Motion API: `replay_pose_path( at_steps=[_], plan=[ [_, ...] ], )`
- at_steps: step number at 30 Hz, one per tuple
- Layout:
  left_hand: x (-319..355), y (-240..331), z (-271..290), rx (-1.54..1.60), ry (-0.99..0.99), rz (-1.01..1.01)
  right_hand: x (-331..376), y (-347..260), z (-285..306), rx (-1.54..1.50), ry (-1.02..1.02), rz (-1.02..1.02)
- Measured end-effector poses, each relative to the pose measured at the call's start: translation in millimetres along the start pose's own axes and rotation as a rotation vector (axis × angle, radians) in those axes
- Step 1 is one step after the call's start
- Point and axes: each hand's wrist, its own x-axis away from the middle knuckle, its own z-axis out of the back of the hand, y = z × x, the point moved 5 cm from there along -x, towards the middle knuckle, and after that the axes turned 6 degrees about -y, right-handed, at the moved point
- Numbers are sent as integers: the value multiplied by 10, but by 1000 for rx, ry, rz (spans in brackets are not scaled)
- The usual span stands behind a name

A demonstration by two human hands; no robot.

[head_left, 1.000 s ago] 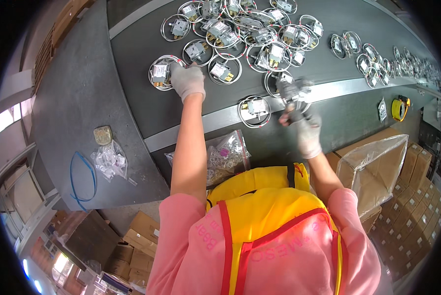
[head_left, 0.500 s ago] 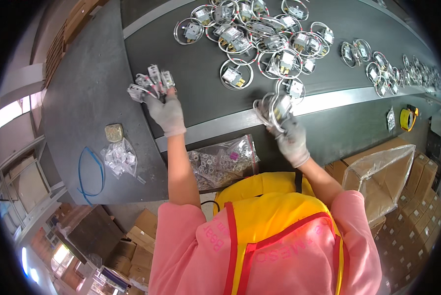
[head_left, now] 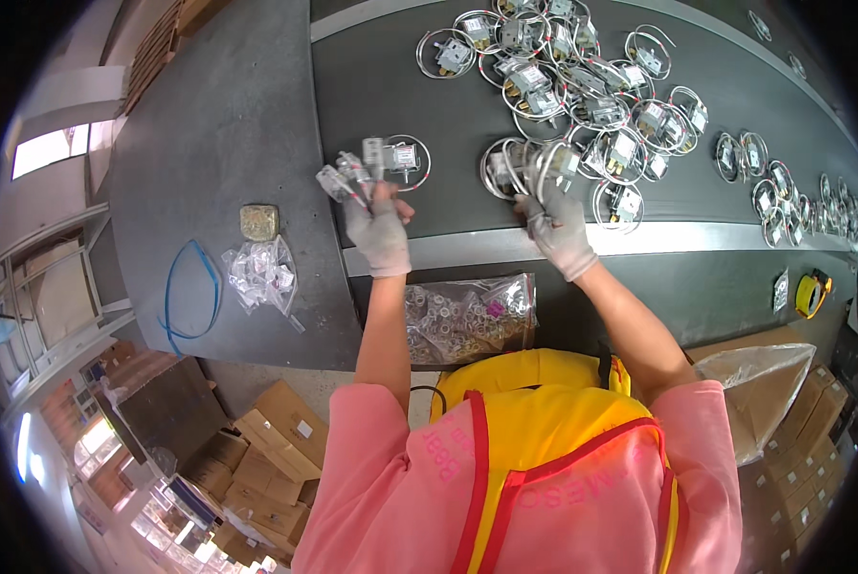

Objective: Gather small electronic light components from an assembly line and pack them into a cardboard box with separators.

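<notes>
My left hand [head_left: 379, 237], in a pale glove with bare fingertips, is closed on several small grey thermostats [head_left: 350, 174], slightly blurred. Just beyond its fingers, one thermostat [head_left: 403, 158] with a round coil of thin tube shows against the dark conveyor belt [head_left: 457, 206]; whether the hand touches it I cannot tell. My right hand [head_left: 560, 234], gloved alike, is closed around a cluster of coiled thermostats [head_left: 523, 170] over the belt, left of the near end of the pile. That large pile of coiled thermostats [head_left: 601, 110] lies farther back, with brass terminals showing.
More thermostats [head_left: 778, 201] trail along the belt to the right. A metal rail [head_left: 467, 247] edges the belt, with a clear bag of small rings [head_left: 469, 320] in front. Leftward, the dark table [head_left: 213, 124] holds a block [head_left: 259, 222], a small plastic bag [head_left: 261, 273] and blue strap [head_left: 168, 297].
The view has shifted, moving the scene rightward. My right hand has carried its cluster leftward and farther over the belt. A coiled thermostat now shows beside my left hand.
</notes>
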Motion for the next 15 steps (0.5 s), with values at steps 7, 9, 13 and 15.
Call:
replay_pose_path(
  at_steps=[7, 9, 13, 15],
  plan=[
    [-115, -146, -45, -1003, -246, -739, -106, -246, 330, 233, 148, 252],
    [-152, -110, -53, -1186, -303, -857, -63, -197, 282, 662, 6, 424],
    [-294, -88, 3, -1391, -359, -879, -75, -141, 51, 980, -310, 362],
    [-411, -122, 32, -1401, -364, -898, -88, -92, -20, 1054, -331, 366]
  ],
)
